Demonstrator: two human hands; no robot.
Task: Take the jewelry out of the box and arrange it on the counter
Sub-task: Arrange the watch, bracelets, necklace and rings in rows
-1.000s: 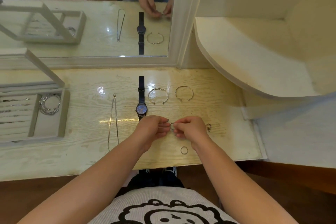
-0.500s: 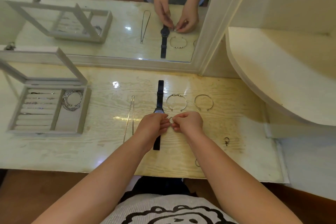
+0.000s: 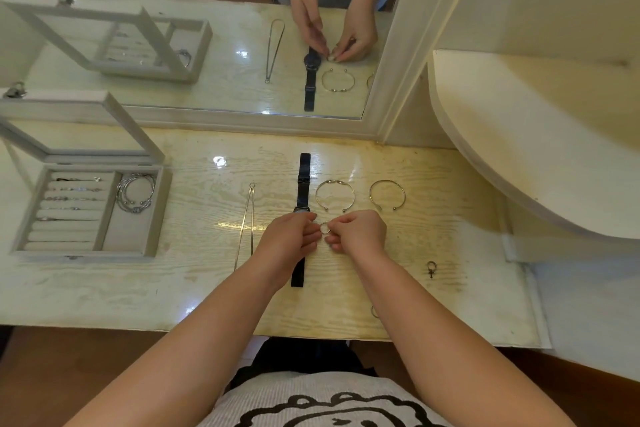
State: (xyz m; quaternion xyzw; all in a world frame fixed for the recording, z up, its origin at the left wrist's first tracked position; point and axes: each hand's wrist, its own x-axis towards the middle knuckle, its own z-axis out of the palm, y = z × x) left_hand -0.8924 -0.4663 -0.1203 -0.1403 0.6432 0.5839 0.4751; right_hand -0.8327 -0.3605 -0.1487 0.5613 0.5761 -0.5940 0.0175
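Ring (image 3: 323, 228) pinched between left hand (image 3: 289, 240) and right hand (image 3: 361, 231), watch (image 3: 304, 172) partly hidden beneath.

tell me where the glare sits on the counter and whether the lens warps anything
Head view: glare spots sit on the glossy counter either side of the watch strap's far end, with a pale streak beside the left hand. Head view again: the wide lens makes the mirror frame lean. The ring, pinched by that hand and the right hand, is small but sharp.
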